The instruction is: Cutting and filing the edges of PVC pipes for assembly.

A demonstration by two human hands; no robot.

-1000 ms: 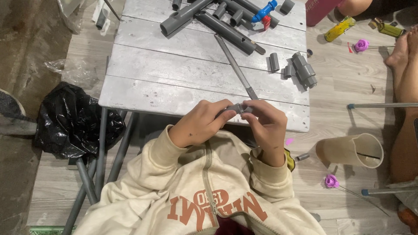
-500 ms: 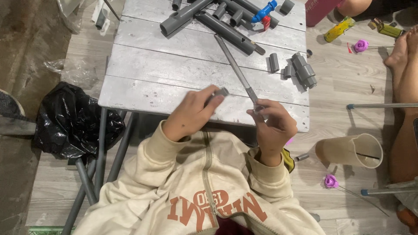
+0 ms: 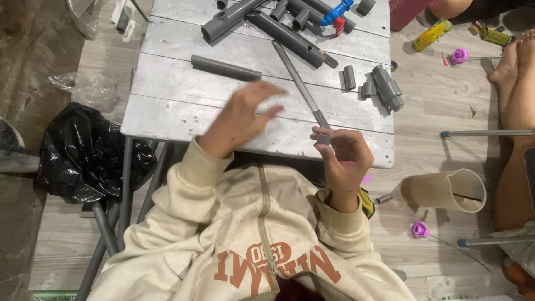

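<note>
Fitting (image 3: 324,140) looks light, rigid, slick; my right hand (image 3: 343,159) pinches its sides, left hand (image 3: 239,117) spread, empty.

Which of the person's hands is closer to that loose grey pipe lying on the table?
Left. The left hand hovers open just below the grey pipe; the right hand is farther off, pinching a small grey fitting.

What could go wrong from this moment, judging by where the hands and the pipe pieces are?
The left hand hangs open above the table, close to a loose grey pipe; a brush might roll it toward the table edge. The right hand pinches a small grey fitting by the fingertips near the table's front edge, so a slip would likely drop it to the floor. The long metal file ends right by that hand and may get knocked.
</note>
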